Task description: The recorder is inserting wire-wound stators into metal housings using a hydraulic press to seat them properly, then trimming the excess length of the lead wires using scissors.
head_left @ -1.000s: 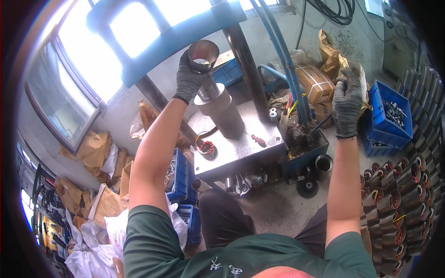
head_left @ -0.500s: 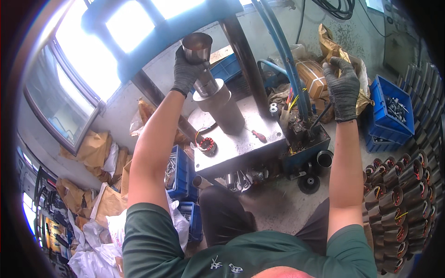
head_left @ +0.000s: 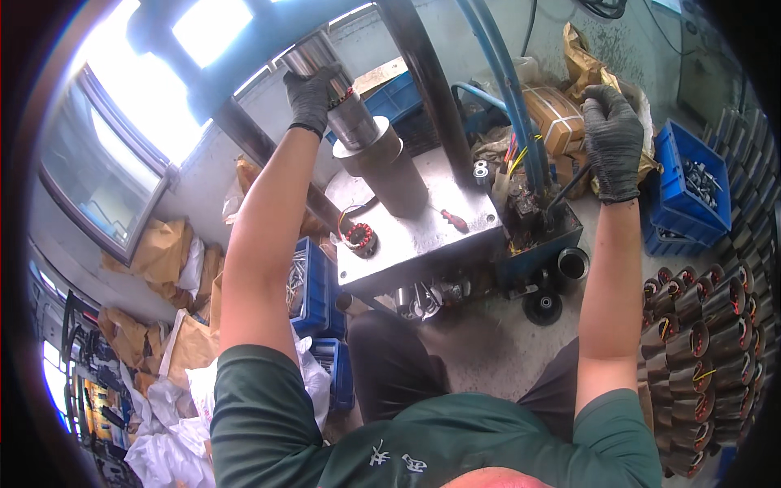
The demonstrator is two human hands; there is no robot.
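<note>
My left hand (head_left: pixel 309 101), in a dark grey glove, is closed around a shiny metal sleeve (head_left: pixel 311 55) just under the blue press head. Red windings (head_left: pixel 340 98) show between the sleeve's lower edge and the metal cylinder (head_left: pixel 356 122) below. That cylinder stands on a thick flanged post (head_left: pixel 394 180) on the press table (head_left: pixel 415 252). At the right, my gloved right hand (head_left: pixel 614 145) is curled at the upper end of a black lever (head_left: pixel 568 189); the grip itself is hidden behind the hand.
A ring with red windings (head_left: pixel 359 237) and a red-handled screwdriver (head_left: pixel 454 220) lie on the press table. Blue bins of metal parts (head_left: pixel 691 183) stand at the right, above stacked metal sleeves with windings (head_left: pixel 698 342). Another blue bin (head_left: pixel 313 289) sits left of the table.
My left hand has shifted up and left with the sleeve, which now tilts differently; red windings have come into view beneath it. The fingers of my right hand have curled more tightly.
</note>
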